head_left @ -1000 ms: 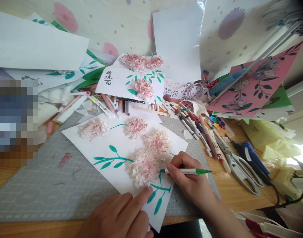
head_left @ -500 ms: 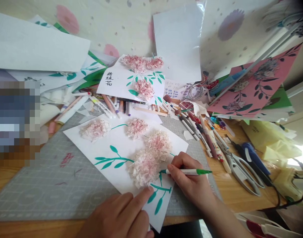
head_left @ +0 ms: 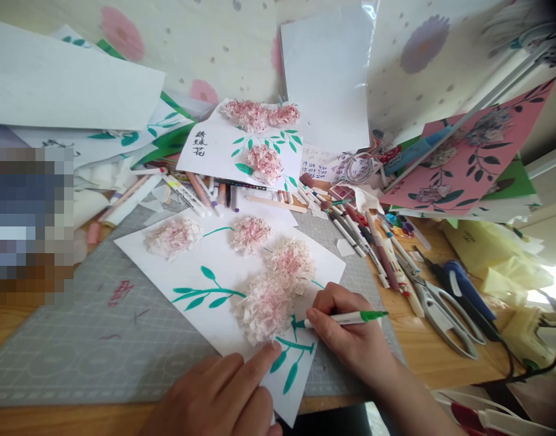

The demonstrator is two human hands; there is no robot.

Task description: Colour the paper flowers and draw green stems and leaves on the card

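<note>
In my right hand (head_left: pixel 348 327) is a green double-ended marker pen (head_left: pixel 348 317), its teal tip touching a short painted stem beside the largest paper flower. That flower (head_left: pixel 264 306) is made of crumpled pale pink and white petals and sits on a white sheet (head_left: pixel 214 260) with more such flowers and teal leaves (head_left: pixel 209 297). My left hand (head_left: pixel 228 387) rests on the sheet's near edge. Its index finger is stretched out to the base of the big flower, above two leaves, while the other fingers bend; no tool shows in it.
Beneath the sheet lies a grey cutting mat (head_left: pixel 87 345). Behind stands a finished-looking flower card (head_left: pixel 209 163) with black characters. Pens and brushes (head_left: pixel 350 230) are heaped on the right, near large scissors (head_left: pixel 446 315). A pink flower card (head_left: pixel 496 169) leans at far right.
The marker tip has shifted slightly down along the stem, and a short teal crossbar shows at the stem's upper end. My left hand stays in place.
</note>
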